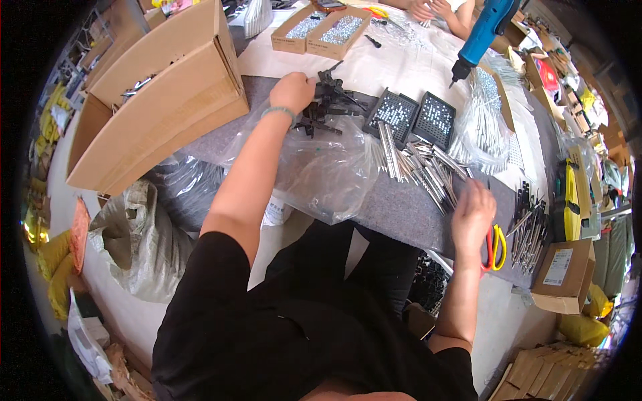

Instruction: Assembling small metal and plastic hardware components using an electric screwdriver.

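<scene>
My left hand (293, 91) reaches forward onto a heap of black metal brackets (329, 103) that lies on a clear plastic bag (321, 167); its fingers curl over the pieces, and whether it grips one I cannot tell. A pale green band sits on that wrist. My right hand (472, 215) rests palm down at the near edge of a pile of silver metal rods (421, 167), fingers spread over the rod ends. Red and yellow scissors (495, 247) lie just right of that hand.
Two black trays of small screws (414, 115) stand behind the rods. A blue power screwdriver (483, 33) hangs above. A big open cardboard box (167, 87) is at the left, two small boxes of screws (328, 28) at the back. Another person's hands (435, 10) work across the table.
</scene>
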`<state>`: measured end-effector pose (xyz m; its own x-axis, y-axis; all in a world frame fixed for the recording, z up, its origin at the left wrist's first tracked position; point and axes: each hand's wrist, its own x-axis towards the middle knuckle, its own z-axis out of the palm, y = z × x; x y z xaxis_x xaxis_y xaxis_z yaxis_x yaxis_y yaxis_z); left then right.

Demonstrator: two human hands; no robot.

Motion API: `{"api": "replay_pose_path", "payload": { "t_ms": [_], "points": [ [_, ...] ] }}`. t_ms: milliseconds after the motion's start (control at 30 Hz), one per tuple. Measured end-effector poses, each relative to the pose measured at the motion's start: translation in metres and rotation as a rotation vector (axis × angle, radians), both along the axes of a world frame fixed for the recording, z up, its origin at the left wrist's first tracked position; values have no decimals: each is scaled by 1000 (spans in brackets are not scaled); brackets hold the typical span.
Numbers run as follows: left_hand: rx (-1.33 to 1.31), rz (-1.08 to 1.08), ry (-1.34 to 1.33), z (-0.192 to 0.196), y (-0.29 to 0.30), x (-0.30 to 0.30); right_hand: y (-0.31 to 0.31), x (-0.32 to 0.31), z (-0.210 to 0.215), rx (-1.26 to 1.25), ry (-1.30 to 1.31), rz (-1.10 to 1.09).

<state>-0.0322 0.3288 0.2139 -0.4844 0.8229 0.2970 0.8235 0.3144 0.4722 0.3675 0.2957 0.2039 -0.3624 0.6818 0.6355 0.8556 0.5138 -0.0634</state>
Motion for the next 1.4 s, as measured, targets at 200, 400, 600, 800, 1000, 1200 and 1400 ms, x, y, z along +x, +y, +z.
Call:
{"api": "replay_pose_path", "payload": {
  "t_ms": [200,400,600,800,1000,1200,1400],
  "points": [
    [-192,-87,-564,-34,45,-29,13,-45,6,-12,88,174],
    [-72,-137,-159,-5,-7,-4,114,-1,12,62,252,-51],
    [304,-314,-256,-15,-88,67,165,2,19,-420,-221,-540],
    [369,-450,-462,-34,-113,106,164,12,9,-412,-246,-493],
    [349,-465,-491,-42,-117,112,147,13,14,-510,-220,-521],
    [382,-462,-535,-46,-114,112,142,-4,23,-552,-140,-528],
    [381,-476,-509,-45,-115,113,159,10,6,-399,264,-390]
  ]
}}
